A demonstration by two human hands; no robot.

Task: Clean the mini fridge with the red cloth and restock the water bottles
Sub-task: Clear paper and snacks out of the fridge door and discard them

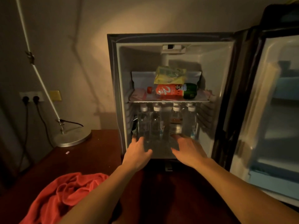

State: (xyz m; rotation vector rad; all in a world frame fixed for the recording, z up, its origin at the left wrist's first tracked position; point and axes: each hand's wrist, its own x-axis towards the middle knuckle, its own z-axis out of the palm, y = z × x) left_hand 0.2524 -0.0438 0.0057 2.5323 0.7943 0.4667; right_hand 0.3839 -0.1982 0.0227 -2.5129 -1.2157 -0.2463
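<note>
Two hands reaching into open mini fridge [169, 41], left hand [137, 152] and right hand [188, 149] both with fingers spread, gripping nothing, hovering just before upright water bottles [156, 123] standing under shelf [168, 101]. Lying crumpled on dark table [90, 152], lower left: red cloth [64, 196].

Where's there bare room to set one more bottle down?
Fridge floor in front of the water bottles, between left hand and right hand. Also tabletop between lamp base and red cloth. The upper shelf is crowded.
</note>
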